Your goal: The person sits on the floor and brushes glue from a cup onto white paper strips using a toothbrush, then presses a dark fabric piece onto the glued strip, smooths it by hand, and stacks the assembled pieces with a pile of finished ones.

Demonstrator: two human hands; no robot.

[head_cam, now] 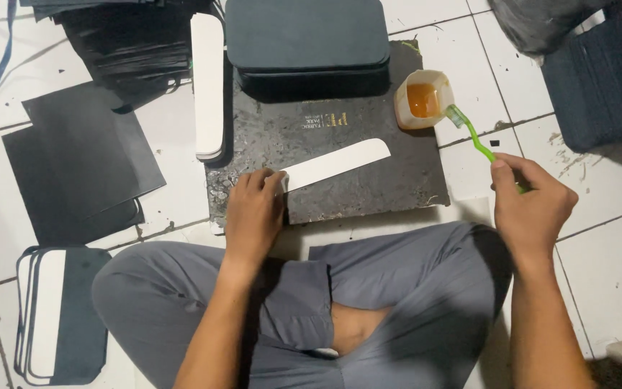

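White rounded card strip [336, 163] lies on dark worn board [368, 194] on tiled floor [599, 238], L hand [255, 210] fingers pressed flat on its near end. R hand [533, 209] closed round green toothbrush [473, 138], bristles at rim of small cream glue cup [423, 99].

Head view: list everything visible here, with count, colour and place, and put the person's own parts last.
white strip: one, white, flat on the work board, near end under the left hand
work board: one, dark and smeared, on the tiled floor before the knees
glue cup: one, pale with amber liquid, board's far right corner
toothbrush: one, green, head at the cup's rim
dark pads: stacked, count unclear, board's far edge
stacked white strips: several, white, board's left edge
black sheets: several, black, floor at left
finished pieces: a few, dark with white, lower left
left hand: pressing the strip
right hand: gripping the toothbrush handle
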